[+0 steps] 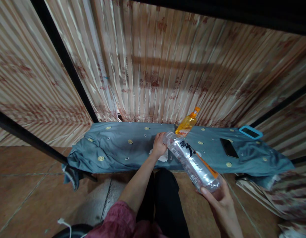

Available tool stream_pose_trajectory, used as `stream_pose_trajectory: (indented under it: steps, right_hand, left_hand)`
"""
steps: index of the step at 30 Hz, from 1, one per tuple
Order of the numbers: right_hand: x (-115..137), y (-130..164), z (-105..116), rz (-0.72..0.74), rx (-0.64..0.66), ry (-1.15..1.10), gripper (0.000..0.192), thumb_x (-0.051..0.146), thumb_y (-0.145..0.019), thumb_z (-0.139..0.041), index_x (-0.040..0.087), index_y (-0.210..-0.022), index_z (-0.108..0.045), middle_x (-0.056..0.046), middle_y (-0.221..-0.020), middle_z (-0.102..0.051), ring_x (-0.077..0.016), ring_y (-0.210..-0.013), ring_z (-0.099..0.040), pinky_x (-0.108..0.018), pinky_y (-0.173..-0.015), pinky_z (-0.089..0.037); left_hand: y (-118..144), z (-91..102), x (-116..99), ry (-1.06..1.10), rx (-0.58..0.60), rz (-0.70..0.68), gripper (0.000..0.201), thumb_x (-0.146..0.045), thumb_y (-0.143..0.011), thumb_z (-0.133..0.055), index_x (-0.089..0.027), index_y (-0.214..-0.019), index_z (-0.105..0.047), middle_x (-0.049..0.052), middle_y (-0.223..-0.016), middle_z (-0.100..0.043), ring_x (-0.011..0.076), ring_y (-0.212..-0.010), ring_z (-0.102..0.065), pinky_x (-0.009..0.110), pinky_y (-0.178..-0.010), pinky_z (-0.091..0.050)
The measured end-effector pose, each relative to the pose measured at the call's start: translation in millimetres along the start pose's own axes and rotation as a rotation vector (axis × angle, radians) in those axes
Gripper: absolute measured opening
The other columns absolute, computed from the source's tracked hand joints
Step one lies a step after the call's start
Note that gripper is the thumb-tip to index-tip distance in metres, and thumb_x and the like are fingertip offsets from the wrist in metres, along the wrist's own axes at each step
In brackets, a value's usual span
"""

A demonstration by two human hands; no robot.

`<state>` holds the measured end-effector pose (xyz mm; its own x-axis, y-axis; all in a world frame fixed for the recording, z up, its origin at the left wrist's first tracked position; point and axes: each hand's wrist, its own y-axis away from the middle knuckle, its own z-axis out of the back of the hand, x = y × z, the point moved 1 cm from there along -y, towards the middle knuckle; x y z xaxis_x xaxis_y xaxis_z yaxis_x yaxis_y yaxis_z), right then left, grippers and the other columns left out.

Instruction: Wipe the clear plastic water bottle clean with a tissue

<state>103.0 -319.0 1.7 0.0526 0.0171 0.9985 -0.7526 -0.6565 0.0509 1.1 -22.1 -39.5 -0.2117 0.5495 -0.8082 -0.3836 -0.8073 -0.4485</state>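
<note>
A: The clear bottle [192, 162] is held aslant above the bench, its base gripped between thumb and fingers of the right hand [221, 201].
B: And the neck?
A: Met by the fingers of the left hand [158, 147]; whether they are closed on it cannot be told.
B: The surface?
A: Covered by a blue-green cloth [123, 132], where a yellow pump bottle [186, 125] and a dark phone [229, 147] are seen.
B: The room?
A: Walled by patterned curtains [153, 43], floored with brown tiles [26, 185].

Phone [229, 147] on the cloth [120, 147], right of the small bottle [186, 125]; large bottle [194, 162] before the latter; curtain [153, 59] behind.
</note>
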Motion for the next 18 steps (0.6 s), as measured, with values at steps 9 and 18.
stream_pose_trajectory:
  steps: [9, 18]
  right_hand:
    - [6, 6, -8, -0.014, -0.037, 0.018, 0.093, 0.052, -0.065, -0.1, 0.029, -0.145, -0.057, -0.008, -0.141, -0.071, -0.0331, -0.132, -0.065, -0.043, -0.105, -0.058]
    - [17, 14, -20, -0.008, -0.058, -0.006, 0.091, 0.053, -0.064, -0.1, 0.031, -0.142, -0.059, -0.007, -0.14, -0.07, -0.0322, -0.131, -0.064, -0.043, -0.108, -0.055]
  left_hand:
    - [-4, 11.9, -9, -0.014, 0.036, 0.066, 0.029, -0.03, -0.087, -0.084, -0.023, -0.114, -0.075, 0.007, -0.117, -0.078, 0.0255, -0.113, -0.073, 0.04, -0.104, -0.061]
    - [-15, 9.8, -6, -0.065, 0.041, 0.106, 0.021, -0.025, -0.085, -0.085, -0.02, -0.102, -0.075, 0.007, -0.106, -0.078, 0.0245, -0.103, -0.074, 0.037, -0.096, -0.06]
